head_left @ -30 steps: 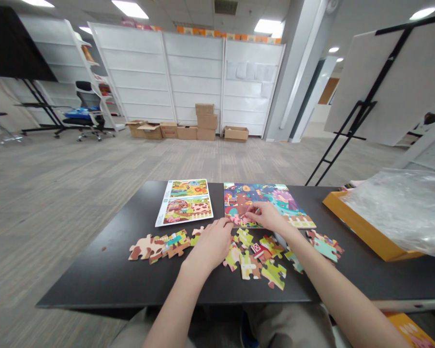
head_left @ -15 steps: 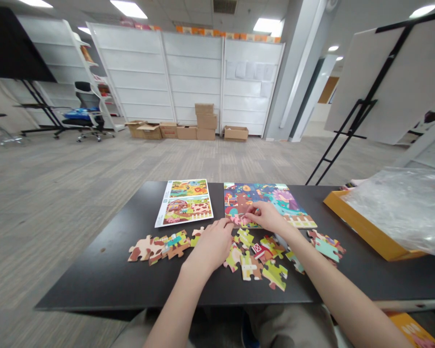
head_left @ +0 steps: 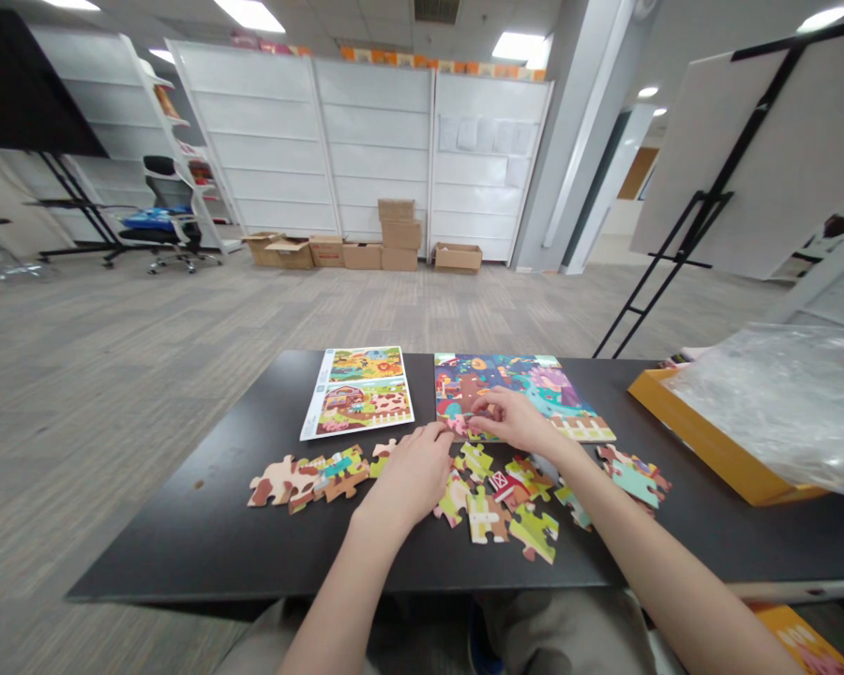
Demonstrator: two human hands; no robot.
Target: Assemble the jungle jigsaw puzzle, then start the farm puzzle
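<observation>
My right hand (head_left: 510, 417) is over the lower part of a colourful puzzle board (head_left: 552, 384), its fingers curled together near the pink pieces at the lower left; what they hold, if anything, is too small to make out. My left hand (head_left: 426, 464) rests at the board's lower left corner, fingertips bent down by its edge and partly hidden. Loose puzzle pieces (head_left: 489, 517) lie below the board between my arms. A row of pieces with brown patches (head_left: 274, 483) lies left of my left hand. More pieces (head_left: 635, 480) are right of my right forearm.
A picture sheet (head_left: 358, 394) lies on the black table (head_left: 232, 525), left of the board. At the right stands a yellow box (head_left: 717, 450) with clear plastic wrapping (head_left: 780, 398). Cardboard boxes (head_left: 399, 239) and a chair (head_left: 169, 220) stand beyond, on the floor.
My right hand has shifted slightly to the left, its fingers a little higher over the board. My left hand has stayed in place.
</observation>
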